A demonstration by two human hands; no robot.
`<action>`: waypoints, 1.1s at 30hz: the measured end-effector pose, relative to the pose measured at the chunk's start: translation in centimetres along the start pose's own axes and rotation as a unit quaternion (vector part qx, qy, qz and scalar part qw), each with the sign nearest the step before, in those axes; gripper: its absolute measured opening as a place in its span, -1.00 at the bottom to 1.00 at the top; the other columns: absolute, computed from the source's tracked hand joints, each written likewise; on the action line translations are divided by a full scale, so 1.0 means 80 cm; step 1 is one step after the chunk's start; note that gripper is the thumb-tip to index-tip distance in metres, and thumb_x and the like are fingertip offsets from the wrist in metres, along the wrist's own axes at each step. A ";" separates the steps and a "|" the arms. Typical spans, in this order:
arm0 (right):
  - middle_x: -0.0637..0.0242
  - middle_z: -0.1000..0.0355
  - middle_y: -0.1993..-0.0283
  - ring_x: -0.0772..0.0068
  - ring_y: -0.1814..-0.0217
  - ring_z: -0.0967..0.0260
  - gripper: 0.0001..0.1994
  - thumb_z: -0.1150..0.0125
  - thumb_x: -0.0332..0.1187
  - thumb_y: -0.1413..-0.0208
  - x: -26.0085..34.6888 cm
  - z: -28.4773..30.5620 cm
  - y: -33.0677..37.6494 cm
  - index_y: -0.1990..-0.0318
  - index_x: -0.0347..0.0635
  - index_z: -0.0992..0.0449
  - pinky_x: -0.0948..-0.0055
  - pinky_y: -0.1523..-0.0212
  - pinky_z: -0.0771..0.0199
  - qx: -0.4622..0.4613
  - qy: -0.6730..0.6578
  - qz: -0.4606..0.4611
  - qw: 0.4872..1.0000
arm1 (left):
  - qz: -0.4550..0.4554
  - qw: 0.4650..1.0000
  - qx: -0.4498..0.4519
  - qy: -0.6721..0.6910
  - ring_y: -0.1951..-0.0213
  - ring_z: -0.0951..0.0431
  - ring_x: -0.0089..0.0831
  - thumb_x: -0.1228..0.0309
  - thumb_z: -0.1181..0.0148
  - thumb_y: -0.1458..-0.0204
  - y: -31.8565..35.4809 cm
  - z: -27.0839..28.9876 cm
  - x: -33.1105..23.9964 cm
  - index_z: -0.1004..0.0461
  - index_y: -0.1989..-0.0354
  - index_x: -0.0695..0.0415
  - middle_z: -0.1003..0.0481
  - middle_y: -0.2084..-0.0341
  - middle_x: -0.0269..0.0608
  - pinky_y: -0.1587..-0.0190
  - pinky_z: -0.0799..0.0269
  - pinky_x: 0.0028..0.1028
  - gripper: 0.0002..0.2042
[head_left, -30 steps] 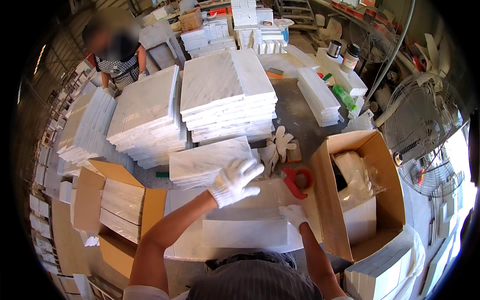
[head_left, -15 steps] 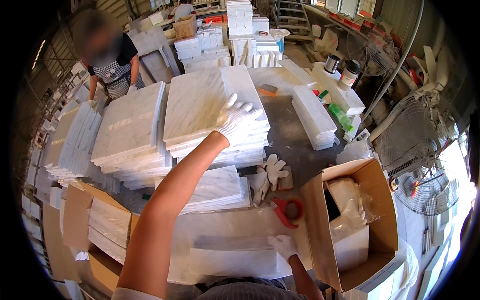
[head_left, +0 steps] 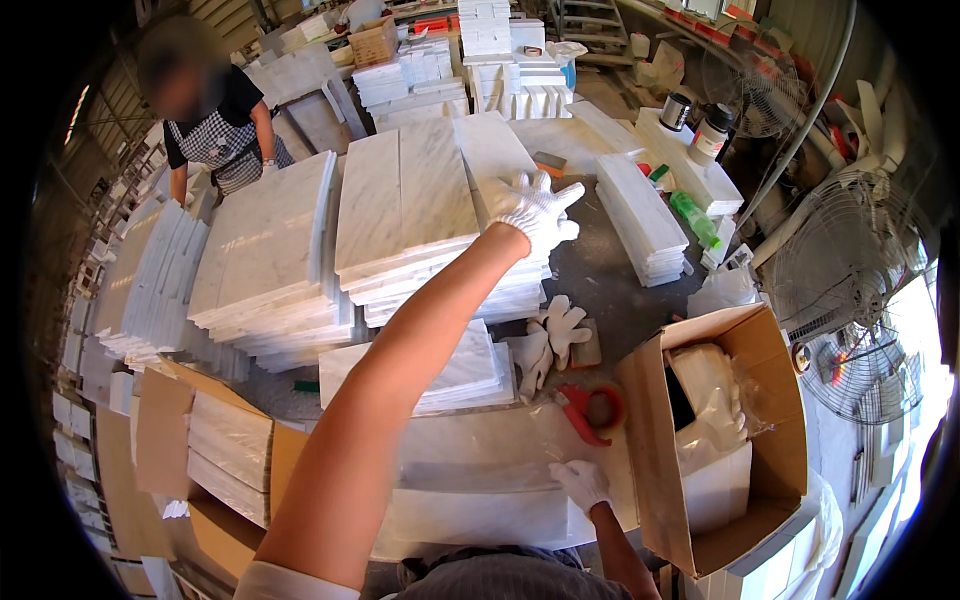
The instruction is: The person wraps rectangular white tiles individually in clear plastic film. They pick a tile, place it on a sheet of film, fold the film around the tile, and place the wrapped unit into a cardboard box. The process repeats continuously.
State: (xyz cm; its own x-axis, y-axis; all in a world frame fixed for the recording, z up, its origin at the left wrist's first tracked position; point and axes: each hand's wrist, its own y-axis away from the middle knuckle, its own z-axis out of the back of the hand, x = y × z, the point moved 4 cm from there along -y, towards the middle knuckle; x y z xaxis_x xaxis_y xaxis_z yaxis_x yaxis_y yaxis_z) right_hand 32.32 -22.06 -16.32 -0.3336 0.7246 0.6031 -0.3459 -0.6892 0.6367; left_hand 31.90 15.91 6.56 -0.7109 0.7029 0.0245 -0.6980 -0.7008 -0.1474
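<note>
Work surface: grey table [head_left: 610, 290], standing crowded with stock.

Surroundings:
- Tall stack of white grey-veined marble slabs [head_left: 420, 215], sitting at centre of the table; a second, similar stack [head_left: 270, 255] lying just beside it on the left.
- Low stack of narrow white marble tiles [head_left: 640, 215], resting to the right of the central stack, with a green plastic bottle [head_left: 692, 218] beside it.
- Short pile of marble tiles [head_left: 450, 365], lying nearer the person, in front of the tall stack.
- Spare pair of white work gloves [head_left: 550, 340], lying loose on the table between the short pile and the red tape dispenser [head_left: 592, 410].
- Open brown cardboard box [head_left: 760, 400] with clear plastic wrapping inside, standing at right.
- Open cardboard carton of tiles [head_left: 215, 455], standing at lower left.
- Another person in a checked apron [head_left: 215, 135], working at the far left of the table.
- Metal cage fan [head_left: 840, 270], standing at far right.

Hands:
- Left hand [head_left: 538, 212], white-gloved, reaching out with fingers spread wide, resting at the right edge of the tall stack's top; not closing on anything.
- Right hand [head_left: 580, 483], white-gloved, lying loosely open and pressing flat on a plastic-wrapped white slab [head_left: 480, 490] directly before the person.
</note>
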 end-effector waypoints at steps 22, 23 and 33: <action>0.16 -0.61 0.35 0.29 0.24 -0.55 -0.51 -0.22 0.11 -0.06 -0.005 -0.014 -0.006 0.33 -0.21 -0.69 0.29 0.17 -0.43 0.007 -0.027 0.048 0.998 | 0.232 0.556 -0.451 0.659 -0.10 -0.45 -0.35 0.54 -0.16 -0.16 0.065 0.035 0.161 -0.29 -0.29 0.23 -0.44 -0.13 -0.14 -0.23 -0.32 -0.36 -0.52; 0.16 -0.61 0.35 0.28 0.24 -0.55 -0.52 -0.22 0.11 -0.07 -0.005 -0.011 -0.007 0.33 -0.20 -0.69 0.29 0.17 -0.43 -0.003 -0.023 0.044 0.999 | 0.212 0.455 -0.415 0.759 -0.13 -0.42 -0.37 0.56 -0.21 -0.11 0.074 0.047 0.150 -0.30 -0.28 0.25 -0.43 -0.13 -0.15 -0.24 -0.30 -0.35 -0.48; 0.18 -0.61 0.39 0.33 0.32 -0.54 -0.56 -0.24 0.02 -0.14 -0.056 -0.029 -0.048 0.35 -0.26 -0.67 0.25 0.23 -0.45 -0.033 -0.011 0.130 0.991 | 0.198 0.382 -0.137 0.892 -0.33 -0.27 -0.05 0.28 -0.08 -0.21 0.456 0.029 0.074 -0.27 -0.33 0.19 -0.26 -0.32 0.04 -0.35 -0.22 -0.06 -0.48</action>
State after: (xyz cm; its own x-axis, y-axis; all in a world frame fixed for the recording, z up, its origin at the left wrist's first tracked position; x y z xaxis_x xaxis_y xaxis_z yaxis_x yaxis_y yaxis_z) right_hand 33.09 -22.67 -22.58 -0.4002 0.5225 0.7529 -0.3083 -0.8504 0.4263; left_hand 2.04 -5.79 3.61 0.6055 -0.3156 -0.7306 -0.3571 -0.9282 0.1051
